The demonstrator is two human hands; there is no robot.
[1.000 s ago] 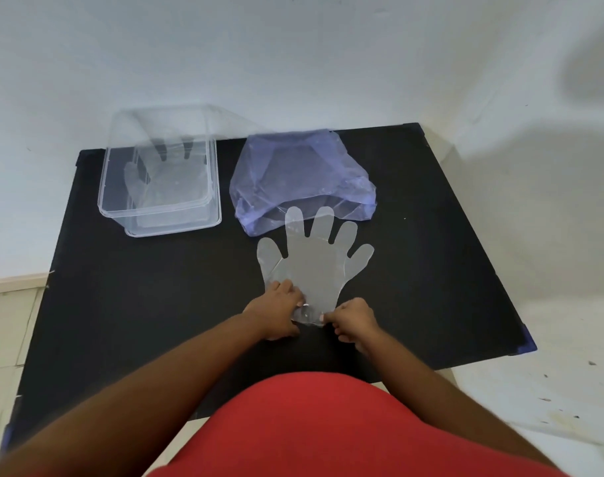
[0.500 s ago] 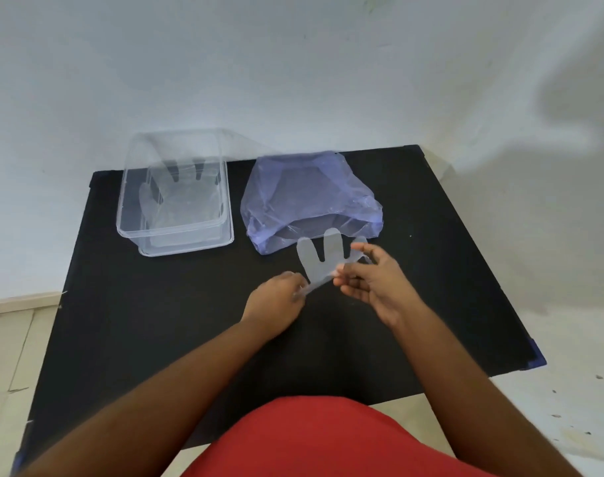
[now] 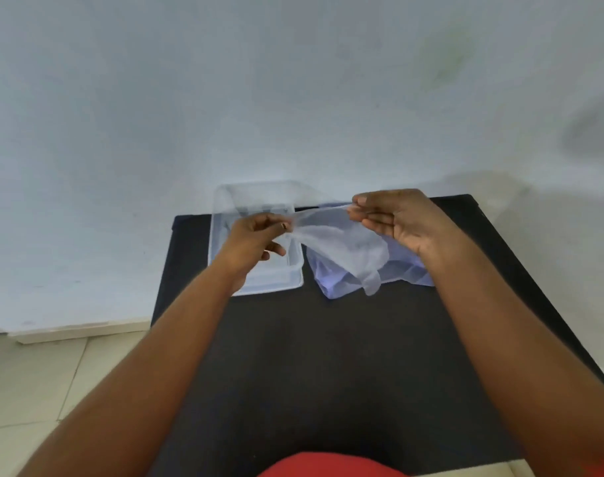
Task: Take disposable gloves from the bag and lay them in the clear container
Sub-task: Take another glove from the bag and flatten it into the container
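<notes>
A thin translucent disposable glove [image 3: 342, 246] hangs in the air, stretched by its cuff between both hands with its fingers drooping down. My left hand [image 3: 256, 241] pinches the cuff's left end above the clear container [image 3: 225, 208]. My right hand [image 3: 397, 222] pinches the right end above the blue plastic bag [image 3: 407, 273]. The container stands at the table's far left, partly hidden by my left hand; something pale lies inside it, blurred. The bag lies just to its right, mostly behind the glove.
The black table [image 3: 328, 356] runs from the white wall [image 3: 293, 98] towards me. A tiled floor [image 3: 53, 373] lies to the left. My red clothing [image 3: 328, 466] shows at the bottom edge.
The glove lay flat on the table with both hands at its cuff. Both hands have lifted it up and away towards the container and bag. The camera has tilted upward.
</notes>
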